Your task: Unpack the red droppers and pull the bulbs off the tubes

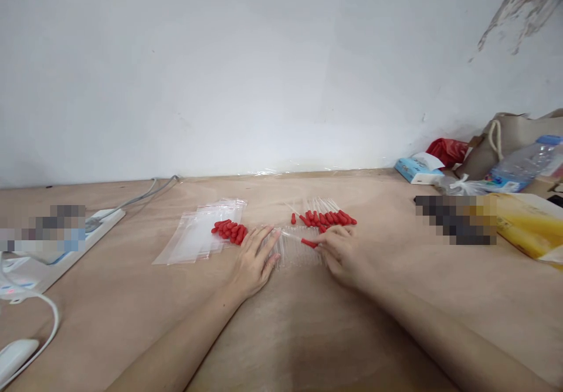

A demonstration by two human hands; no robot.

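A row of clear thin tubes [292, 250] lies on the table between my hands. My left hand [254, 260] rests flat at the row's left end, fingers spread and holding nothing. Pinched in my right hand [345, 254] is a dropper [308, 243], its red rubber bulb at my fingertips and its clear tube pointing left over the row. Just behind my right hand lie several droppers with red bulbs [328, 217], tubes pointing to the wall. A small pile of loose red bulbs [229, 231] sits beside my left hand, by overlapping clear plastic bags [193, 239].
At the left are a white power strip [83, 251] with cables and a white device [17, 357]. Along the right stand a blue tissue pack [417, 170], a plastic bottle [523, 160], a beige bag [488, 140] and a yellow package [523, 222]. A wall [264, 87] closes the back.
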